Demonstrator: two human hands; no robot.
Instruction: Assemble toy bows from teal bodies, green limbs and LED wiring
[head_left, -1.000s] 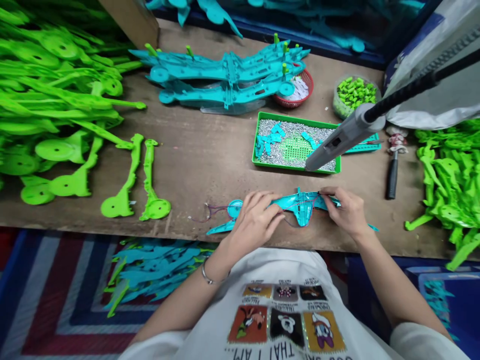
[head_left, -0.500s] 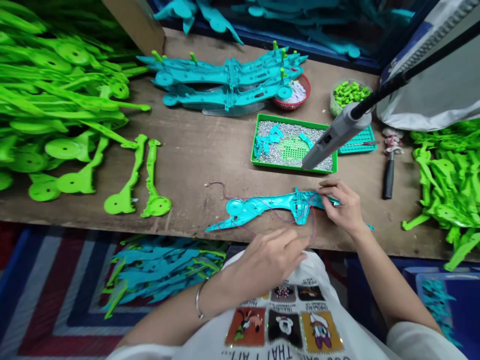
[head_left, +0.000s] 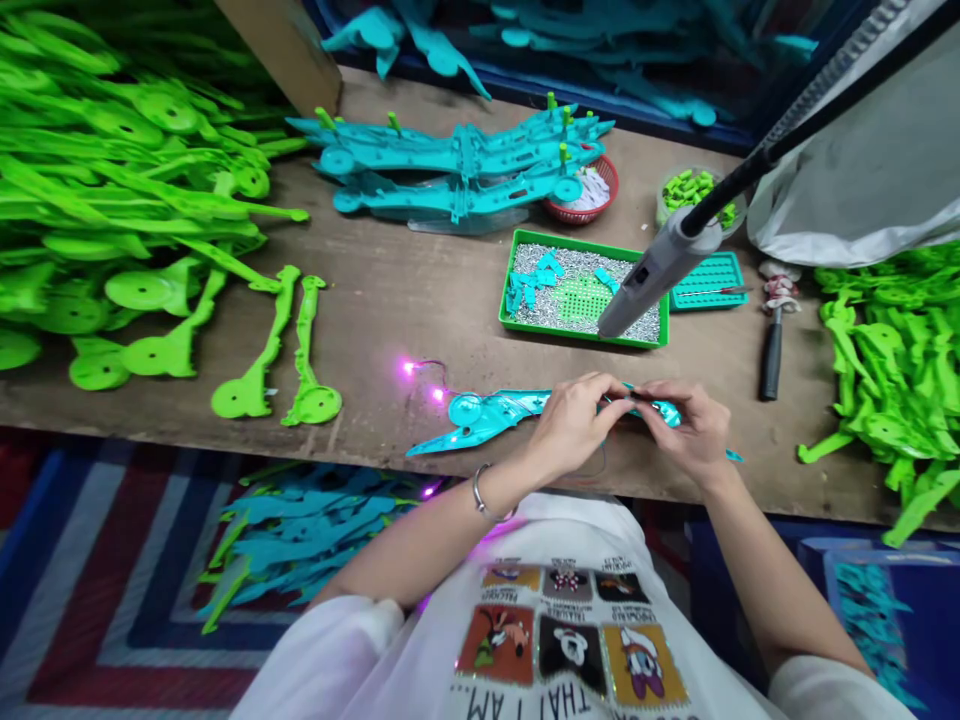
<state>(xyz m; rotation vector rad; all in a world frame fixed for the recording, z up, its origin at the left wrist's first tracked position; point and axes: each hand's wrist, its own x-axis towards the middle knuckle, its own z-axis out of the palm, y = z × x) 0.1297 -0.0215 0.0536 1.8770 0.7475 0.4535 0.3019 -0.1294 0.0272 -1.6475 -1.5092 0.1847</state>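
A long teal plastic toy shell point(head_left: 487, 418) lies along the near edge of the wooden bench point(head_left: 405, 300). Thin wires trail from it, and two small lights point(head_left: 422, 381) glow pink at its left end. My left hand point(head_left: 574, 425) is curled over the shell's middle, fingers pinched. My right hand point(head_left: 686, 425) pinches the shell's right end, fingertips nearly meeting those of the left. A grey electric screwdriver point(head_left: 652, 280) hangs on a black cord just above and behind my hands.
A green tray point(head_left: 525, 322) of screws and teal bits sits behind the shell. Stacked teal shells point(head_left: 457, 170), a red basket point(head_left: 592, 190) and a tub of green pieces point(head_left: 694, 190) lie further back. Green parts point(head_left: 127, 200) pile left and right; a black-handled tool point(head_left: 771, 350) lies right.
My left hand came back up from my lap onto the middle of the shell. The small lights on the wires now glow pink. My right hand stayed on the right end.
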